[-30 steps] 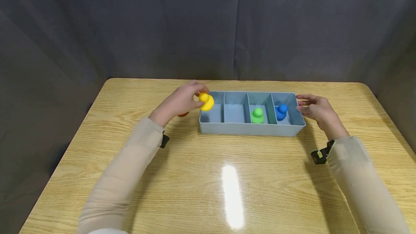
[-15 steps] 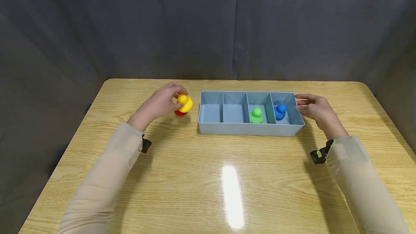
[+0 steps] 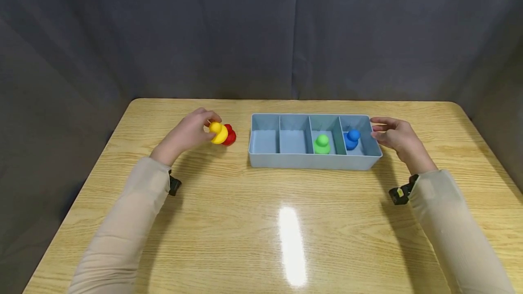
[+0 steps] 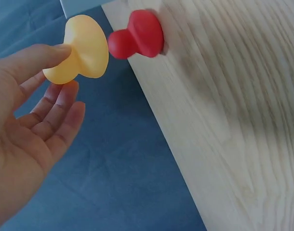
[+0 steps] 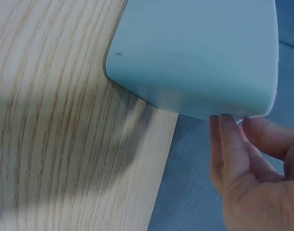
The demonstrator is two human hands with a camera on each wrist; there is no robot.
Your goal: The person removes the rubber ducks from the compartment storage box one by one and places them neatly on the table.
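Note:
My left hand (image 3: 207, 129) pinches a yellow mushroom-shaped peg (image 3: 219, 133) just left of a grey four-compartment tray (image 3: 310, 161). The peg is close against a red peg (image 3: 230, 136) standing on the table. In the left wrist view the yellow peg (image 4: 83, 53) sits between thumb and fingers (image 4: 60, 98), with the red peg (image 4: 138, 34) beside it. A green peg (image 3: 322, 144) and a blue peg (image 3: 352, 139) stand in the tray's two right compartments; the two left ones hold nothing. My right hand (image 3: 377, 133) grips the tray's right end (image 5: 200, 57), fingers (image 5: 229, 144) at its rim.
The wooden table (image 3: 261, 221) is bordered by a dark curtain behind and at both sides. Its back edge lies a short way beyond the tray.
My left hand carried the yellow peg leftward from over the tray's left compartment to beside the red peg. The right hand stayed on the tray.

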